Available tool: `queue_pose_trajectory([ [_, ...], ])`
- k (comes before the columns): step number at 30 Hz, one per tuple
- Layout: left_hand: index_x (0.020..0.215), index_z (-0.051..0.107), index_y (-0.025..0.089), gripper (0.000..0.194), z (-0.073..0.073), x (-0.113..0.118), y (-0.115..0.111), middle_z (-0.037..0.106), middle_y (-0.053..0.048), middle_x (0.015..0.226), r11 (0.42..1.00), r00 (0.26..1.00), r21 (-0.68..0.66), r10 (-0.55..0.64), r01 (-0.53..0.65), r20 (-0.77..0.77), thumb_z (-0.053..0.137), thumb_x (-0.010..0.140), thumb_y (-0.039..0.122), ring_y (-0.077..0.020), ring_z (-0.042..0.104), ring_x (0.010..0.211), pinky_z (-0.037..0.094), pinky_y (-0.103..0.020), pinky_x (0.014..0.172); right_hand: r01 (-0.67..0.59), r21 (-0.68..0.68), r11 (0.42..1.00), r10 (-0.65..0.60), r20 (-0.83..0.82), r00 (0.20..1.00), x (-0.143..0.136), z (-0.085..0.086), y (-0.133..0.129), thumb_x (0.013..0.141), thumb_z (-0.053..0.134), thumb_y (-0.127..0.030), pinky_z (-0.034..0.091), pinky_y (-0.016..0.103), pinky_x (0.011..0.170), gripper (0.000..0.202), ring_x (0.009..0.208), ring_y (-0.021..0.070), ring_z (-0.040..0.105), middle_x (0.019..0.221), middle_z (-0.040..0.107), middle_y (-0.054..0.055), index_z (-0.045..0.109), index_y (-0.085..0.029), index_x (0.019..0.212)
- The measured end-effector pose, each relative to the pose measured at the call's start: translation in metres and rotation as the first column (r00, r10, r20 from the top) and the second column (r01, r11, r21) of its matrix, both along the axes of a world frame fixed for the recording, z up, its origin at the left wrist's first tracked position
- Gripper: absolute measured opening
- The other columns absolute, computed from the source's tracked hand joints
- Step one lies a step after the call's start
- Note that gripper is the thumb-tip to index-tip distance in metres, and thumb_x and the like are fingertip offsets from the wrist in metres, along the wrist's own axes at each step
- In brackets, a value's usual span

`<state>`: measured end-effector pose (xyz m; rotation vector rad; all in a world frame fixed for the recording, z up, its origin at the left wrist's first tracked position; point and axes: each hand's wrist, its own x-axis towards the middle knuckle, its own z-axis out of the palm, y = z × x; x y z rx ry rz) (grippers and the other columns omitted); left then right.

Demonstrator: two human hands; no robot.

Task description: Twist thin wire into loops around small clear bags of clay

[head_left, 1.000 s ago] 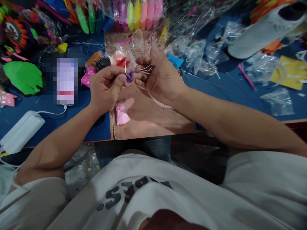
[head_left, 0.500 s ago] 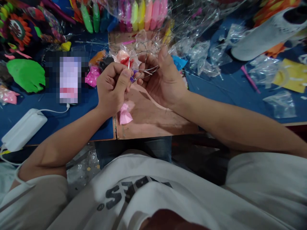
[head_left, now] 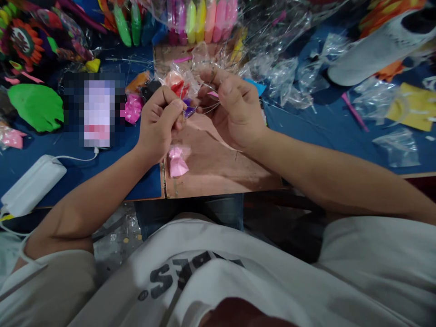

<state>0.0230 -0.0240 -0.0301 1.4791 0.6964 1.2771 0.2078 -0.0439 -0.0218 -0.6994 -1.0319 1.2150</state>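
Thin silvery wire (head_left: 211,107) runs between my two hands above the brown board (head_left: 218,168). The thumb and forefinger of my left hand (head_left: 158,122) are pinched on one part of it. My right hand (head_left: 240,109) is curled, thumb against fingers, round the other part of the wire; its fingertips are partly hidden. Just behind the fingers lie a clear bag with a red piece (head_left: 180,87) and a small purple packet (head_left: 189,109). Nearer to me, a pink packet (head_left: 178,163) rests on the board.
On the left are a blurred phone (head_left: 98,109), a white power bank (head_left: 34,184) with its cable, and a green clay lump (head_left: 36,106). Clear plastic bags (head_left: 286,79) and a white cylinder (head_left: 378,47) lie on the right. Coloured packets (head_left: 204,20) line the back.
My right hand has turned, and its thumb has folded down from upright onto the fingers. My left hand has shifted slightly, still pinching the wire.
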Motion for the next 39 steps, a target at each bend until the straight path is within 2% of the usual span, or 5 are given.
queue_pose_trajectory([
  [12, 0.101, 0.064, 0.027, 0.049, 0.009, -0.016, 0.005, 0.076, -0.005, 0.103, 0.968, 0.984, -0.178, -0.178, 0.180, 0.029, 0.076, 0.114, 0.073, -0.0301, 0.085, 0.114, 0.069, -0.047, 0.097, -0.209, -0.121, 0.970, 0.211, -0.001, 0.978, 0.009, 0.000, 0.006, 0.076, 0.099, -0.085, 0.070, 0.047, 0.086, 0.065, 0.084, 0.0256, 0.075, 0.081, 0.066, -0.005, 0.062, -0.035, 0.096],
  [17, 0.097, 0.067, 0.026, 0.050, 0.008, -0.021, 0.011, 0.073, -0.005, 0.094, 0.940, 0.970, -0.240, -0.229, 0.241, 0.076, 0.081, 0.112, 0.072, -0.0329, 0.085, 0.114, 0.072, -0.050, 0.102, -0.316, -0.082, 0.945, 0.324, 0.125, 0.938, 0.016, -0.002, 0.009, 0.083, 0.088, -0.097, 0.071, 0.051, 0.089, 0.068, 0.081, 0.0273, 0.072, 0.073, 0.064, -0.002, 0.063, -0.033, 0.084],
  [22, 0.092, 0.072, 0.023, 0.037, 0.024, -0.014, -0.004, 0.070, -0.002, 0.082, 0.865, 0.983, -0.468, -0.147, 0.183, 0.112, 0.081, 0.117, 0.048, -0.0284, 0.087, 0.097, 0.076, -0.045, 0.097, -0.429, -0.156, 0.890, 0.442, 0.060, 0.895, 0.021, 0.010, -0.002, 0.099, 0.092, -0.081, 0.067, 0.037, 0.082, 0.058, 0.075, 0.0202, 0.064, 0.078, 0.065, 0.001, 0.073, -0.028, 0.082],
  [27, 0.098, 0.076, 0.023, 0.027, 0.033, -0.008, -0.011, 0.073, -0.003, 0.087, 0.819, 0.984, -0.556, -0.055, 0.142, 0.171, 0.081, 0.118, 0.041, -0.0305, 0.089, 0.108, 0.076, -0.044, 0.099, -0.360, -0.159, 0.919, 0.369, 0.033, 0.929, 0.020, 0.014, -0.005, 0.100, 0.102, -0.059, 0.064, 0.034, 0.077, 0.049, 0.076, 0.0192, 0.063, 0.080, 0.067, 0.000, 0.072, -0.026, 0.080],
  [39, 0.102, 0.078, 0.024, 0.015, 0.034, -0.003, -0.023, 0.071, -0.001, 0.085, 0.842, 0.964, -0.495, -0.104, 0.216, 0.244, 0.084, 0.114, 0.032, -0.0253, 0.083, 0.094, 0.071, -0.041, 0.094, -0.400, -0.163, 0.902, 0.397, -0.051, 0.917, 0.011, 0.006, -0.006, 0.082, 0.114, -0.052, 0.060, 0.034, 0.074, 0.055, 0.080, 0.0190, 0.066, 0.077, 0.070, 0.002, 0.068, -0.025, 0.070],
])
